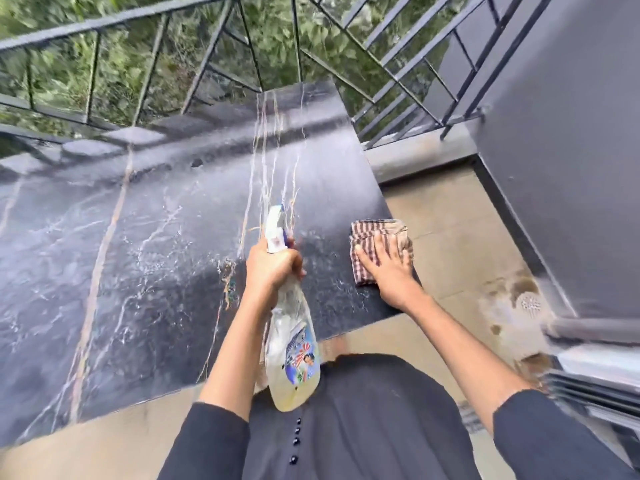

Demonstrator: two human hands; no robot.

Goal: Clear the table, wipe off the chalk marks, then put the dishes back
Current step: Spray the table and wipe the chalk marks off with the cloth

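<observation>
**Table bare of dishes, sprayer aimed, cloth waiting at the right edge**

The dark marble table [138, 237] fills the left and middle of the view, running away toward the black railing [104, 26] at the far side. No dishes show on it, so the clearing step looks done and the wiping step seems to be in hand. Pale streaks and a wet-looking sheen run across the stone; blur makes it hard to tell chalk from veining or spray. A small smudge of colour [229, 282] near the front edge, just left of the left wrist, may be a leftover chalk mark.

The spray bottle [292, 344] hangs over the near edge of the table, its clear body toward the person and its white nozzle pointing at the far end, probably so that the mist lands on the stone ahead of the cloth. The left hand [272, 268] is clenched round the bottle's neck, fingers wrapped below the trigger head.

The checked cloth [372, 230] lies folded on the near right corner of the table, beside the tan floor [450, 237]. The right hand [384, 268] presses flat on it, fingers [377, 247] spread and straight rather than gripping, which suits pushing it across the surface. The cloth's far half sticks out beyond the fingertips; its near part is under the palm.
</observation>
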